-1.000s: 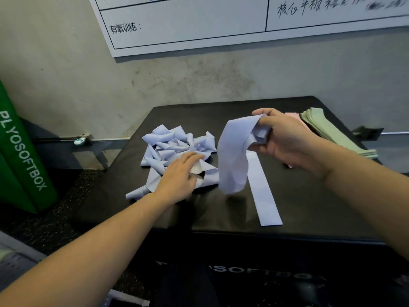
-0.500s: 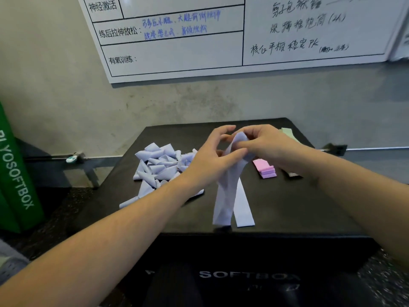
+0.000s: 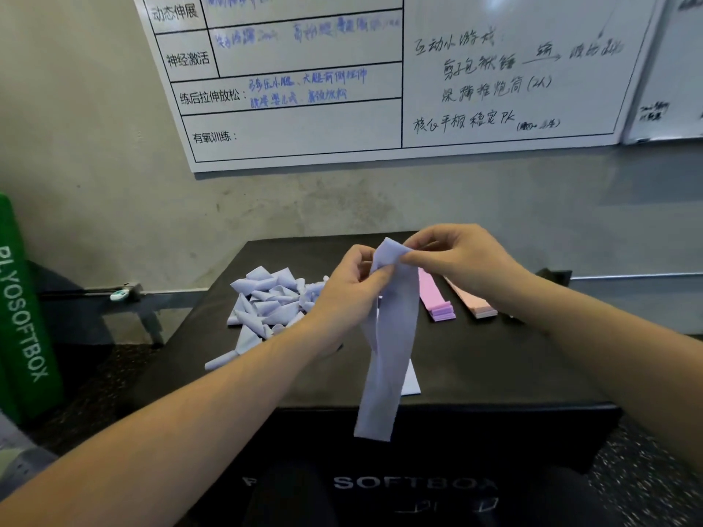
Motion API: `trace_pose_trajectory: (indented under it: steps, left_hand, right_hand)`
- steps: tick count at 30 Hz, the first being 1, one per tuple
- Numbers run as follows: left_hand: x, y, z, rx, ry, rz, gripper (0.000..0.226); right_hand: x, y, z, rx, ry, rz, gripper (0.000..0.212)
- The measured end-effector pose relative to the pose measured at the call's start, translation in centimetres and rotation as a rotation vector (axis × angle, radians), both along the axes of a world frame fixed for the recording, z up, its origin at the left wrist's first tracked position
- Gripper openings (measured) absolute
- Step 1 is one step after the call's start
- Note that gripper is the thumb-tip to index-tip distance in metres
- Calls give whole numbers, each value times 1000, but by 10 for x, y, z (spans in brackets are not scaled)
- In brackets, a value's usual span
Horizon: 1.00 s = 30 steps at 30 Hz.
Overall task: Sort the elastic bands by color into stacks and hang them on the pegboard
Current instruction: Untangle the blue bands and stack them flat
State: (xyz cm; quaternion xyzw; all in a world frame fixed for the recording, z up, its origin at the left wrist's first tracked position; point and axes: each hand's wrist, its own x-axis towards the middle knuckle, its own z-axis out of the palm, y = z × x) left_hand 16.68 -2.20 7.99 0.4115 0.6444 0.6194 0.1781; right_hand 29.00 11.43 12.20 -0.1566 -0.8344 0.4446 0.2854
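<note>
A black padded surface (image 3: 494, 367) stands below a wall whiteboard (image 3: 342, 108). Both hands, left (image 3: 352, 285) and right (image 3: 462, 256), pinch a lavender band (image 3: 388, 359), now lifted higher; the lavender pile (image 3: 272, 302) lies left of the grip.

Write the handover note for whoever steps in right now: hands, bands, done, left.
Left hand and right hand both pinch the top of one lavender band, which hangs over the black box.
Unsorted lavender pile lies on the box's left side.
One flat lavender band lies behind the hanging one.
Purple stack and pink stack sit to the right.
Left: flatten the held band, sort the pile, hang the stacks. No pegboard in view.
</note>
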Motion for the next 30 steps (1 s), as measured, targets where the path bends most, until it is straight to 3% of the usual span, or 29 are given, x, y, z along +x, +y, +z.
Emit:
trace_pose_trajectory:
  steps: [6,12,17,23,26,30]
  left_hand:
    - [6,-6,7,26,-136,-101,8]
    - [8,-5,9,94,-215,-144,5]
    - [12,-1,13,110,-252,-122,35]
    - [14,9,9,82,-263,-123,21]
    - [7,19,3,77,-350,-35,15]
    - [-10,36,0,174,-492,-1,18]
  right_hand:
    - [8,-3,5,-233,18,79,11]
    - [9,-7,14,-319,77,166,15]
    - [9,-5,16,-260,98,167,16]
    - [0,-4,-11,-228,150,78,14]
    - [-5,-3,-33,-277,89,49,21]
    - [-10,3,-71,-311,-154,147,20]
